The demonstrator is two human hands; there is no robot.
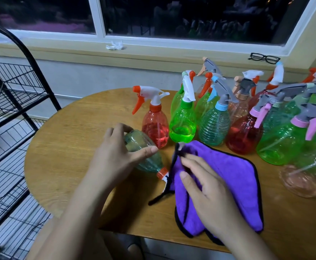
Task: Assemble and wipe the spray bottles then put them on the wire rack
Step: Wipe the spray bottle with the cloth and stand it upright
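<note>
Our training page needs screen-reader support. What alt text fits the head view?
A person's left hand grips a teal spray bottle tilted over a wooden table; the right hand pinches a purple cloth at its sprayer end. Other spray bottles stand behind, a black wire rack at left.

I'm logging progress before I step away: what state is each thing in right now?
teal bottle, tilted neck-down, orange collar on, gripped by left hand.
purple cloth, bunched over the bottle's sprayer end, pinched by right hand.
standing bottles, upright on the table, sprayers fitted.
</note>
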